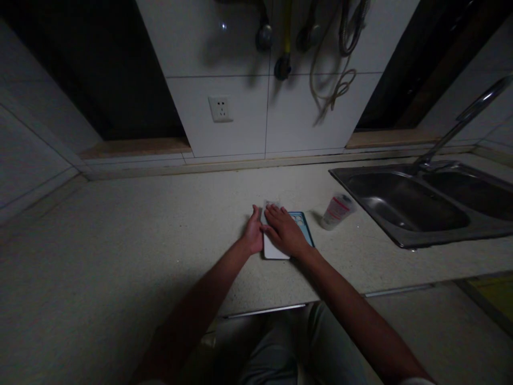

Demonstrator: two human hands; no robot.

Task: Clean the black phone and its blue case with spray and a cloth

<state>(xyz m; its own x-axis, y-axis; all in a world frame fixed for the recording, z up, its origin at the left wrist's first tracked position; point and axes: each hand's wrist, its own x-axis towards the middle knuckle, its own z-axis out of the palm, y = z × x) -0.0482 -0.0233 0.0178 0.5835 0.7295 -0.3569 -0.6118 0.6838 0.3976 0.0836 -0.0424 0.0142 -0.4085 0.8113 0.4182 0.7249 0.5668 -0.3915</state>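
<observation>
A white flat phone (pixel 273 249) lies on the pale countertop (pixel 140 240) in the middle of the view. A blue-green phone case (pixel 303 227) lies beside it on the right, partly under my hand. My right hand (pixel 285 231) rests flat on top of the phone, fingers stretched out. My left hand (pixel 253 232) touches the phone's left edge, fingers together and extended. Something small and pale sits at the phone's far end, under my right fingertips; I cannot make it out.
A small white bottle with a red label (pixel 335 212) lies tilted right of the case. A steel sink (pixel 420 206) with a tap (pixel 465 120) fills the right side. A wall socket (pixel 220 108) and hanging hoses (pixel 336 80) are behind. The counter's front edge runs near my body.
</observation>
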